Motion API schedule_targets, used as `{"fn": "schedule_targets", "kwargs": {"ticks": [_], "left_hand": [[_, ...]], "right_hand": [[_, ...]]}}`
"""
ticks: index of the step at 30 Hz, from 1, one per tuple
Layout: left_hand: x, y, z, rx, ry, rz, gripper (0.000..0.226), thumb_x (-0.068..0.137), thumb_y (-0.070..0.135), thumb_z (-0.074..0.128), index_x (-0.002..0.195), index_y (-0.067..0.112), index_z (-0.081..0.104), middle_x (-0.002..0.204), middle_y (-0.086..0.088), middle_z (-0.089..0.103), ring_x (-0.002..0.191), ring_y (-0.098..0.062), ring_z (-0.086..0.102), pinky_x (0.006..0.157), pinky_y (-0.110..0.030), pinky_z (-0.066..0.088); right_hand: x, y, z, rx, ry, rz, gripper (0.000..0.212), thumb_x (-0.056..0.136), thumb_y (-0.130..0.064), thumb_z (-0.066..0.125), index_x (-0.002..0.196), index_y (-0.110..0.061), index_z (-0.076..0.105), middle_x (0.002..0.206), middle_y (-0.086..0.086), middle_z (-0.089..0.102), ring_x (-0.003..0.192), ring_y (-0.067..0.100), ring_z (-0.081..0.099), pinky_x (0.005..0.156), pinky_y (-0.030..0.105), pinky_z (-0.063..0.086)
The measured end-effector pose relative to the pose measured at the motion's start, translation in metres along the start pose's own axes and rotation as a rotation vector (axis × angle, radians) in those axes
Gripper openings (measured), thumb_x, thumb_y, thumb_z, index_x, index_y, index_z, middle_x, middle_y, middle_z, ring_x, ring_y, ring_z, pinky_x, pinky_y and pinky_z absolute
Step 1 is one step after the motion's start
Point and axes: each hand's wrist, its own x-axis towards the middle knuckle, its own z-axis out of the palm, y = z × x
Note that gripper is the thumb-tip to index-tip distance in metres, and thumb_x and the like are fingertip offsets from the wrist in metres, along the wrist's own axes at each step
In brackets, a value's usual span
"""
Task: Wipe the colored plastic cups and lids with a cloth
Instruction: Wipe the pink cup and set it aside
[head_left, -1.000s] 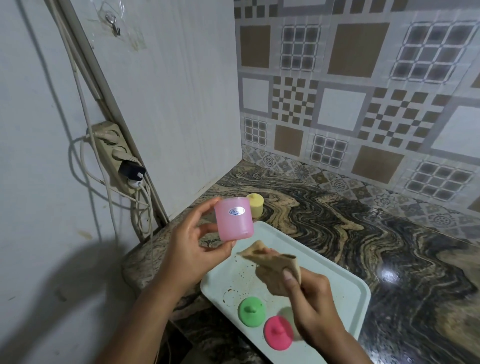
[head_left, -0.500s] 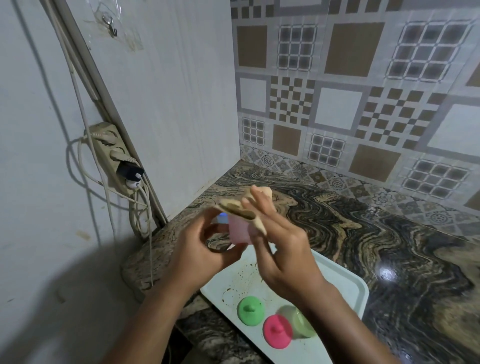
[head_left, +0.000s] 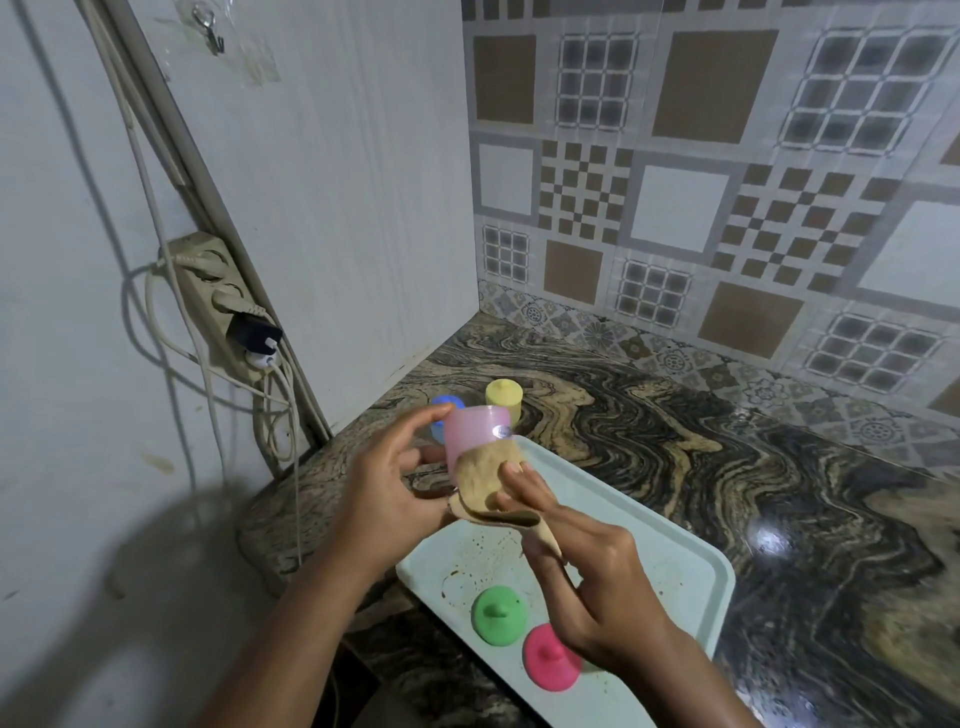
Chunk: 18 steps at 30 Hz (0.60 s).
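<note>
Tiled wall (head_left: 727, 182) in brown, grey and white squares fills the back of the view, and a plain pale panel (head_left: 337, 208) meets it in the corner. Below them we see the surface (head_left: 727, 467), a dark glossy stone with beige swirling veins. On its near part sits a pale tray (head_left: 675, 571) with rounded corners (some brown specks lie on its bottom). A power strip (head_left: 218, 301) with plugs and white cables hangs on the left wall.

Both hands are raised above the far left corner of the tray. The left hand (head_left: 384, 493) grasps the pink cup (head_left: 475, 431): its fingers curl round the cup from the left, with one fingertip on the upper end. The cup is in the air, tilted, and has a small oval label on its side. The right hand (head_left: 587, 582) grasps the beige cloth (head_left: 485, 478); its fingertips press the cloth against the lower part of the pink cup, and the loose end runs back under the thumb.

Behind the hands a yellow cup (head_left: 503, 399) stands on the surface, off the tray. Just left of it we see a small blue thing (head_left: 445, 402), partly hidden by the left fingers; we cannot tell if it is a cup or a lid. On the near part of the tray lie a green lid (head_left: 500, 616) and a pink lid (head_left: 548, 665), close together, each with a small knob.
</note>
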Motion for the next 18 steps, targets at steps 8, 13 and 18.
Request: {"fn": "schedule_targets", "kwargs": {"ticks": [8, 13, 18], "left_hand": [[-0.001, -0.005, -0.001, -0.065, 0.024, -0.073, 0.089, 0.071, -0.01, 0.084, 0.137, 0.04, 0.052, 0.139, 0.008, 0.061, 0.108, -0.02, 0.07, 0.081, -0.047, 0.063], [-0.004, -0.001, 0.002, -0.02, 0.007, -0.065, 0.082, 0.069, -0.008, 0.087, 0.129, 0.04, 0.056, 0.131, 0.013, 0.063, 0.1, -0.015, 0.071, 0.068, -0.029, 0.061], [-0.003, -0.003, 0.006, 0.085, -0.041, -0.083, 0.082, 0.065, 0.02, 0.092, 0.136, 0.042, 0.057, 0.116, 0.005, 0.073, 0.102, -0.015, 0.072, 0.077, -0.042, 0.063]], "right_hand": [[-0.007, 0.006, -0.007, 0.418, 0.354, 0.534, 0.036, 0.1, -0.034, 0.05, 0.096, -0.013, 0.079, 0.082, 0.027, 0.07, 0.077, 0.019, 0.067, 0.069, 0.051, 0.057], [0.028, -0.001, -0.024, 0.449, 0.475, 0.55, 0.048, 0.105, -0.04, 0.051, 0.075, -0.009, 0.073, 0.067, 0.011, 0.073, 0.066, 0.019, 0.068, 0.062, 0.042, 0.055], [0.05, -0.006, -0.019, 0.096, 0.338, 0.292, 0.033, 0.099, -0.035, 0.049, 0.089, -0.011, 0.069, 0.077, -0.002, 0.063, 0.073, 0.005, 0.058, 0.058, 0.038, 0.044]]}}
